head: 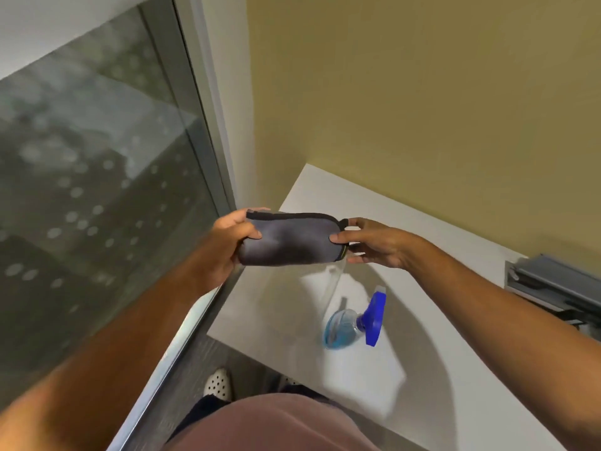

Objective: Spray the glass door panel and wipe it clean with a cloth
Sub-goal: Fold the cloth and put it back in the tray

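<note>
A folded grey cloth (287, 240) with a dark edge is held in the air between both hands, just right of the door frame. My left hand (227, 242) grips its left end and my right hand (374, 244) pinches its right end. The glass door panel (91, 190) fills the left side, dotted with droplets or spots. A spray bottle (353, 322) with blue liquid and a blue trigger head stands on the white table (455, 353) below my hands, apart from them.
The metal door frame (201, 131) runs diagonally beside the glass. A yellow wall (422, 92) stands behind the table. A grey device (559, 288) sits at the table's right edge. My shoe (218, 384) shows on the dark floor near the frame.
</note>
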